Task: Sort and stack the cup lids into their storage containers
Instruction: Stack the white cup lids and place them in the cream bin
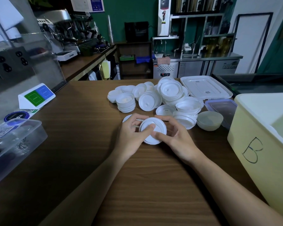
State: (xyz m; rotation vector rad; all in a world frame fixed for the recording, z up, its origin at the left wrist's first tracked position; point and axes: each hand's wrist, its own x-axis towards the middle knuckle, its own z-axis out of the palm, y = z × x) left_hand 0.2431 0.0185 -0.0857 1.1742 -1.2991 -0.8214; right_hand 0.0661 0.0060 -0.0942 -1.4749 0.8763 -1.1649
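A small stack of white cup lids (151,136) sits between both hands just above the wooden counter (82,144). My left hand (132,136) grips its left side, thumb across the top. My right hand (175,137) holds its right side, thumb on the lid's face and fingers curled behind it. Beyond lies a heap of white lids (153,97), some in short stacks, some loose. A stack of translucent lids (209,120) rests to the right of the heap. A pale yellow bin marked "B" (258,144) stands at the right edge.
A clear plastic container (15,141) is at the left front. A white rectangular container lid (206,87) and a blue-rimmed box (222,110) lie behind the yellow bin. A white sign with green and blue panels (36,97) stands at the left.
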